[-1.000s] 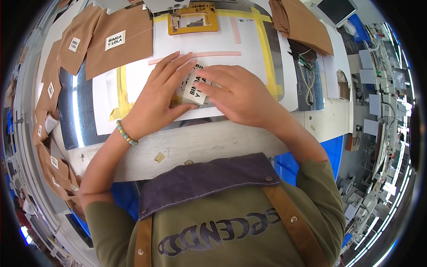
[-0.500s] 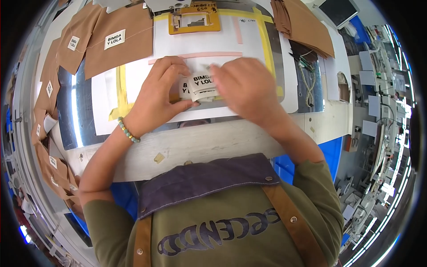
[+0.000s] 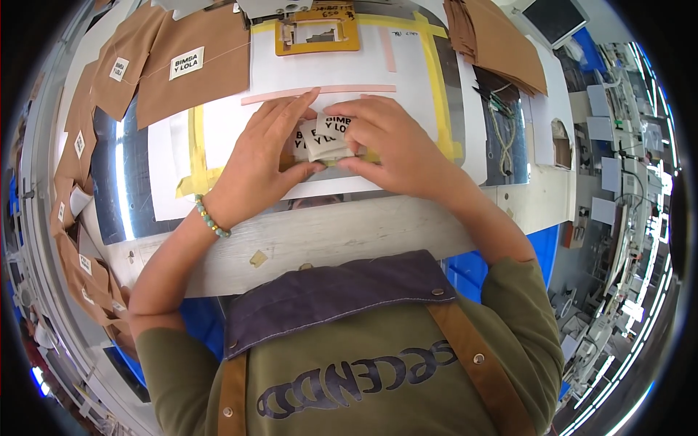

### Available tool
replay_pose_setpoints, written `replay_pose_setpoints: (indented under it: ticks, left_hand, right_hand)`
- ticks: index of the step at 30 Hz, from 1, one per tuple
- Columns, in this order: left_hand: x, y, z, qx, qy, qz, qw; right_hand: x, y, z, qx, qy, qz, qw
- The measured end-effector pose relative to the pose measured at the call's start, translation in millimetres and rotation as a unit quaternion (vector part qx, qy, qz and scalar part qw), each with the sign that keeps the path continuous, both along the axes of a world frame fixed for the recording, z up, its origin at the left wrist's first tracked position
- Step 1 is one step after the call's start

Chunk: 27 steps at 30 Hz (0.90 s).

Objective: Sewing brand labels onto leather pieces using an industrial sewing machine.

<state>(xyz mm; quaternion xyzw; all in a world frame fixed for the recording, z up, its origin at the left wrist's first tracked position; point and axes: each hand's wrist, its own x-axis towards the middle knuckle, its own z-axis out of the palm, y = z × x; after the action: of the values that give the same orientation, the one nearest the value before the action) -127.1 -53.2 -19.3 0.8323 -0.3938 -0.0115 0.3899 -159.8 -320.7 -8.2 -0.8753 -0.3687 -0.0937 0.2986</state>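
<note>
Rightward, benches and equipment (image 3: pixel 618 182) stretch through the room beyond the pale worktable (image 3: pixel 349 229), where brown pieces (image 3: pixel 193 94) flank a yellow-taped white sheet (image 3: pixel 374 65). The left hand (image 3: pixel 265 156) stays loosely curved, thumb parted from fingers, beside a pile of white labels (image 3: pixel 318 150) over the sheet's near part; the right hand (image 3: pixel 407 152), blurred and bunched half a second ago, has unfurled, fingertips along the top label's (image 3: pixel 336 126) edges, though whether they pinch it I cannot tell.

black two-line print on white labels (image 3: pixel 329 138); similar on patches (image 3: pixel 187 63) on brown panels (image 3: pixel 218 36). handwriting on yellow frame (image 3: pixel 318 50), white sheet (image 3: pixel 305 74). dark lettering across olive shirt (image 3: pixel 349 340).
</note>
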Motion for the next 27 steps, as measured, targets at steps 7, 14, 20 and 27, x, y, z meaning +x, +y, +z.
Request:
replay_pose_setpoints:
  ticks: [7, 14, 20, 27]
  left_hand:
    - [0.2, -0.7, 5.7, -0.028, 0.039, 0.023, 0.999]
    - [-1.1, 5.1, 12.5, -0.004, 0.012, 0.055, 0.998]
    - [-1.8, 2.7, 7.2, -0.001, 0.042, 0.06, 0.997]
    - [-3.9, 2.7, 6.6, -0.038, 0.003, 0.044, 0.998]
  right_hand:
    - [5.0, 4.8, 6.5, -0.009, -0.034, 0.04, 0.999]
    - [0.4, 7.7, -6.2, 0.107, 0.087, -0.014, 0.99]
    - [3.1, 8.6, 1.2, 0.031, -0.029, 0.056, 0.998]
    - [0.5, 7.9, -10.8, 0.063, 0.022, 0.004, 0.998]
